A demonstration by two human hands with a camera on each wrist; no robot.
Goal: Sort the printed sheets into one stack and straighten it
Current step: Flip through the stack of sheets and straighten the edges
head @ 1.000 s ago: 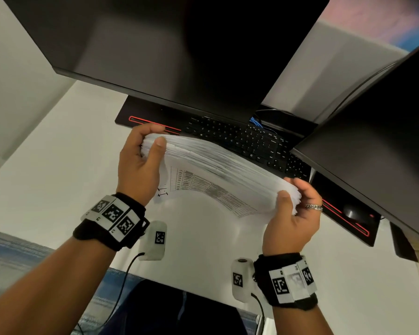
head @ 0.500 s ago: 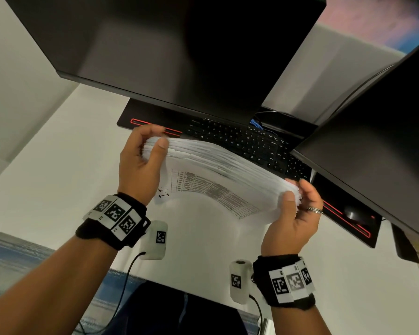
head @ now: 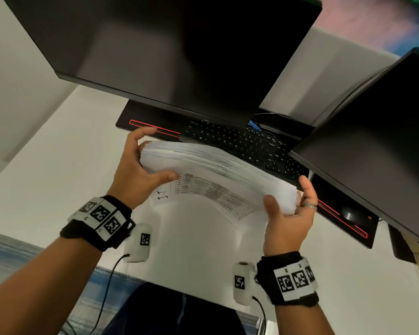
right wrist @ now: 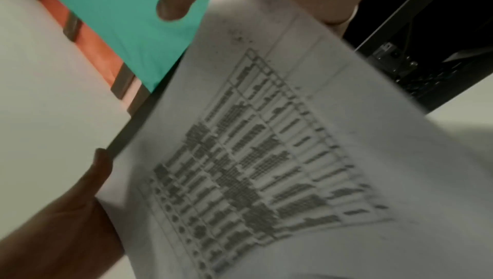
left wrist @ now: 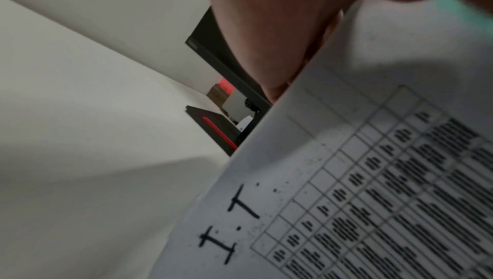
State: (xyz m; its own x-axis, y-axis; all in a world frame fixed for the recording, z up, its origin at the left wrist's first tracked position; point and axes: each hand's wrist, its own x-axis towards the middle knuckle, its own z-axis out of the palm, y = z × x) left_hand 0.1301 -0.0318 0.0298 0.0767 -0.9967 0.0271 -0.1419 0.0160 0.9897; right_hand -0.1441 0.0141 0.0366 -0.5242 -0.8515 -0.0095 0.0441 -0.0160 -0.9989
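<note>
Head view puts the white desk [head: 58, 165] across most of the scene, with two dark monitors [head: 179, 56] hanging over its far side and a black keyboard [head: 240, 143] under them. You are holding the stack of printed sheets [head: 215, 170] on edge above the desk, just near of the keyboard, its long upper edge towards you and its printed table facing down and near.

Judging by how things lie, the gathering is done: no loose sheet shows on the bare desk, and everything printed sits in this one thick bundle. What is left is the straightening. The upper edge looks ragged, with many sheet edges stepped and fanned, and the bundle bows between your hands, so it probably wants more tapping and squaring before you lay it flat.

Your left hand [head: 136, 175] is at the left end, fingers spread apart and fairly straight, the thumb reaching along the near face and the palm against the end. Your right hand [head: 288, 213] cups the right end, thumb on the near face, fingers curled round the far side.

Left wrist view shows the handwritten "I.T" mark [left wrist: 229, 222] on the front sheet beside the printed grid.
</note>
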